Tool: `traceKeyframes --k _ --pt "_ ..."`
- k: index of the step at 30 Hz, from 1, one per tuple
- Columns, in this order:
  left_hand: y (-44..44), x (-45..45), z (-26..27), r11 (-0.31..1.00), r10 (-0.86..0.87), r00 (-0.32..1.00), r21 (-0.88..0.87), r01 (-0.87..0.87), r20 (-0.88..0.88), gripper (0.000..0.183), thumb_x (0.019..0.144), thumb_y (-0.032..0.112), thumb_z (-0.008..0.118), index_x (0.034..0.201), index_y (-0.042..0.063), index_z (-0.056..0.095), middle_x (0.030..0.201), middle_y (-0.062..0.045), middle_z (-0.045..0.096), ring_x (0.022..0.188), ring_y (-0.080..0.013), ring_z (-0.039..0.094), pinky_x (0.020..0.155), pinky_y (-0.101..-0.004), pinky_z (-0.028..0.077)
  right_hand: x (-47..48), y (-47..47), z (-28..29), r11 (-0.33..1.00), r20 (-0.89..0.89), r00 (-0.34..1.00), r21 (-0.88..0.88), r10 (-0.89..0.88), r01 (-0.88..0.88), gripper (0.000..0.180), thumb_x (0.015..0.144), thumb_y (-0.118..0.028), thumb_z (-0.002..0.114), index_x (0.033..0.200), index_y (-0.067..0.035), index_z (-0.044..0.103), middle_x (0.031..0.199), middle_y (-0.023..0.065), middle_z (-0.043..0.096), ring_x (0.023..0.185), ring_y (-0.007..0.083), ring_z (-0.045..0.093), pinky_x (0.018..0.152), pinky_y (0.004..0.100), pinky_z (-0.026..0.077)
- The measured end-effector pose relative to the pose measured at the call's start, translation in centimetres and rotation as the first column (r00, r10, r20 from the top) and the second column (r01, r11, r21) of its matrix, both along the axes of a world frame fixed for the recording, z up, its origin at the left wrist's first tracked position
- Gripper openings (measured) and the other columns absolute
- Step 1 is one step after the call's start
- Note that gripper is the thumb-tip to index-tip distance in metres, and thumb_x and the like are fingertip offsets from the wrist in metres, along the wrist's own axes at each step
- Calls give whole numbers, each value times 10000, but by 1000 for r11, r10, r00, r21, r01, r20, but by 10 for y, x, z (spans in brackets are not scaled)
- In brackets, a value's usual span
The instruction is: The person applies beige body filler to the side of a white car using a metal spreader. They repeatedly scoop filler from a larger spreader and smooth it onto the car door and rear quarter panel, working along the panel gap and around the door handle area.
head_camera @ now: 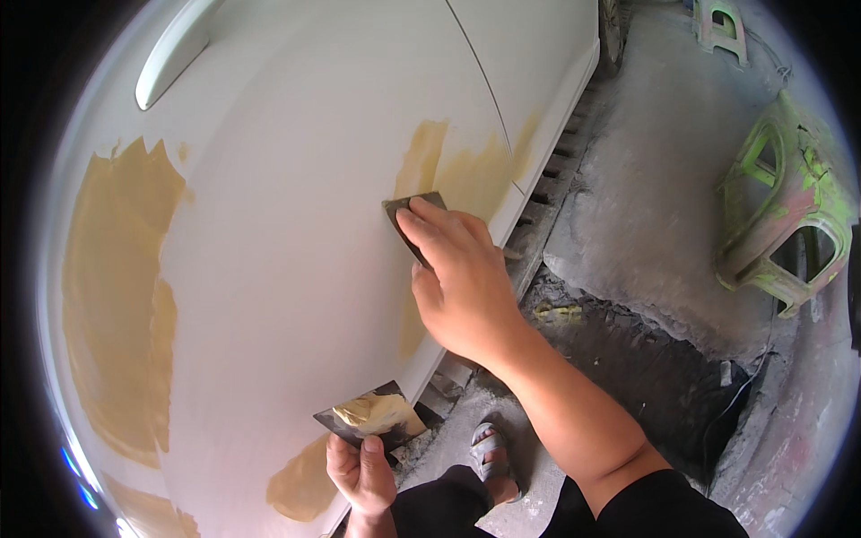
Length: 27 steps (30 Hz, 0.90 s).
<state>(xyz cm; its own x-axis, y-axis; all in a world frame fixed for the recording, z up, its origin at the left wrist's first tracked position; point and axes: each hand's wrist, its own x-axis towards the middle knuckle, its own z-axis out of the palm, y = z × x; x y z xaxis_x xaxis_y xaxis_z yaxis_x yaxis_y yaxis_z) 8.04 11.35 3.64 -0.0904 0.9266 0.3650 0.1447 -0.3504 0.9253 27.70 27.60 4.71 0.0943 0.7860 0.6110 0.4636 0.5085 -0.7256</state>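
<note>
My right hand presses a dark flat putty spreader against a white car door panel. A streak of tan body filler runs up from the spreader's upper edge, beside a wider, thinner smear near the panel gap. Low in the picture, my left hand pinches a dark rectangular plate by its near edge; a lump of cream-coloured filler lies on it. A large tan filler patch covers the panel's left part, and a smaller one lies beside my left hand.
A door handle stands out at upper left. Right of the car lie a metal floor grating, a broken-edged grey slab and a dark recess. A paint-spattered plastic stool lies tipped over, with another stool beyond. My sandalled foot is below.
</note>
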Motion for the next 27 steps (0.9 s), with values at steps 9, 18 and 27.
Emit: traceKeyframes --k 9,18,27 --pt "-9 -11 -3 997 39 998 66 -42 50 396 941 33 583 1331 17 516 1287 -108 602 1185 -215 570 1053 -403 428 -28 -27 -36 999 14 1000 31 22 -22 607 770 -33 648 1362 -91 532 1436 68 500 1263 309 467 961 474 400" --pt "-17 -24 -1 982 32 993 180 -51 110 438 957 17 549 1389 64 495 1375 -105 552 1258 -228 525 1093 -441 399 -52 -51 -70 998 42 998 54 42 -44 572 775 -25 647 1337 -85 563 1423 77 518 1258 296 481 974 458 380" --pt "-26 -35 0 977 40 988 200 -69 146 459 954 8 536 1402 98 495 1382 -113 551 1277 -253 519 1111 -474 386 -81 -69 -114 994 71 997 105 21 -29 475 819 -56 644 1292 -73 613 1376 102 566 1197 304 541 975 436 385"
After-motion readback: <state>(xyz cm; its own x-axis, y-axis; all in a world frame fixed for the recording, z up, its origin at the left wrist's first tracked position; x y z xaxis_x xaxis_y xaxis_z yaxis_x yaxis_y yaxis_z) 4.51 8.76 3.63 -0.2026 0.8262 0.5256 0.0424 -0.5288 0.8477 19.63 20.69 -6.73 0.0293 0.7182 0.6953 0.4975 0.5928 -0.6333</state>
